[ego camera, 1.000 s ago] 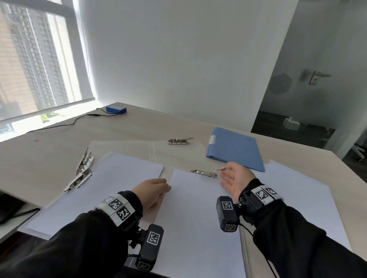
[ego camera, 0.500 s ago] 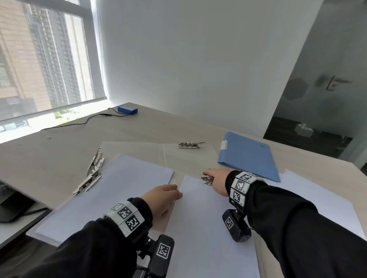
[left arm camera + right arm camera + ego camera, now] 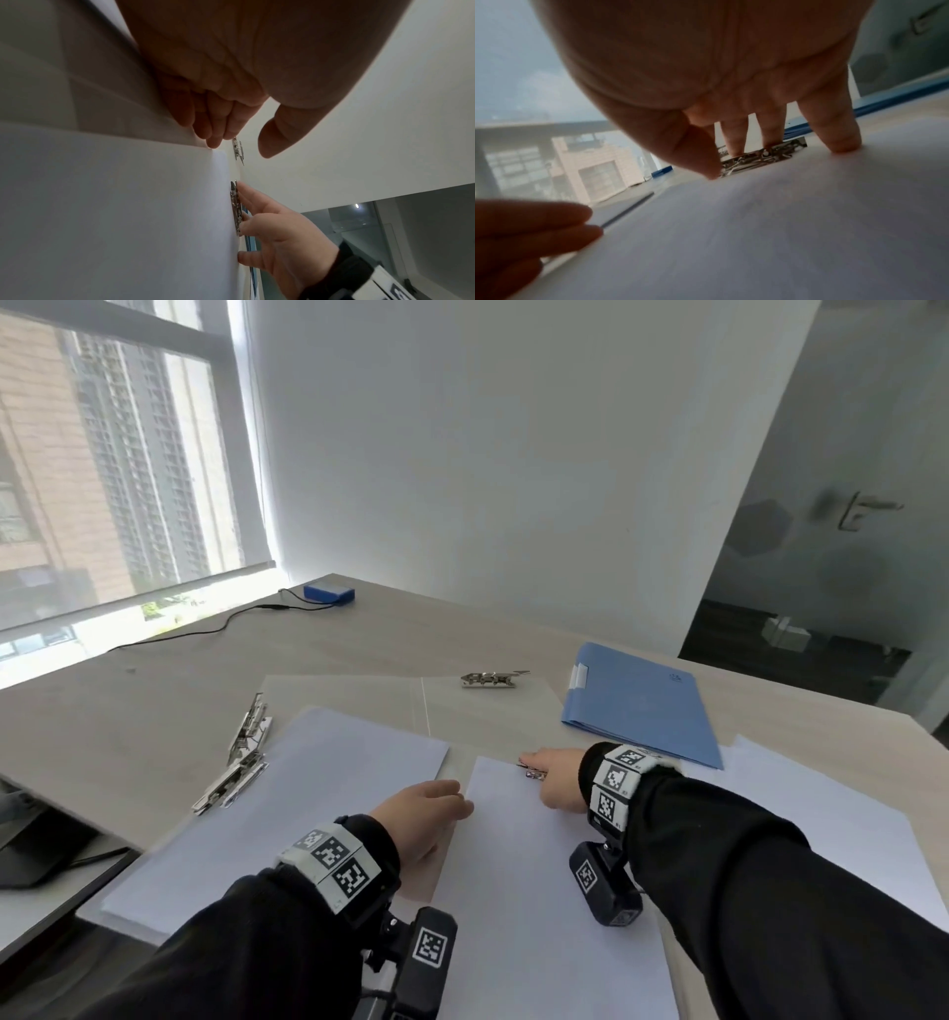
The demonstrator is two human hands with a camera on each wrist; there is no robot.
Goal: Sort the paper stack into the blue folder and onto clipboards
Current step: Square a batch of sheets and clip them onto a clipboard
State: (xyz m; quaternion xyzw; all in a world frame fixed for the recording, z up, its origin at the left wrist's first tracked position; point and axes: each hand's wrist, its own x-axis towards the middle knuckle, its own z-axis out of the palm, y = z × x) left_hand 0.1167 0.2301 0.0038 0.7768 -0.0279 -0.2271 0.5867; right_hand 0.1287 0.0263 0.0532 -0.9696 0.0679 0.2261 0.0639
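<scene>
A white sheet (image 3: 539, 875) lies on the near clipboard in front of me. My right hand (image 3: 544, 775) rests palm down at its top edge, straight fingers (image 3: 839, 142) pressing on the metal clip (image 3: 762, 158) and the paper beside it. My left hand (image 3: 436, 803) touches the sheet's left edge with relaxed fingers and holds nothing. The closed blue folder (image 3: 642, 706) lies just beyond the right wrist. The paper stack (image 3: 832, 819) sits at the right, partly under my right forearm.
A second clipboard with a white sheet (image 3: 287, 803) lies at the left, its clips (image 3: 241, 762) along the far left side. A clear board with a clip (image 3: 490, 679) sits behind. A blue box (image 3: 328, 594) with a cable stands near the window.
My right hand has turned palm down and moved left from beside the clip onto it. The left hand has stayed at the sheet's edge. My head has tilted up.
</scene>
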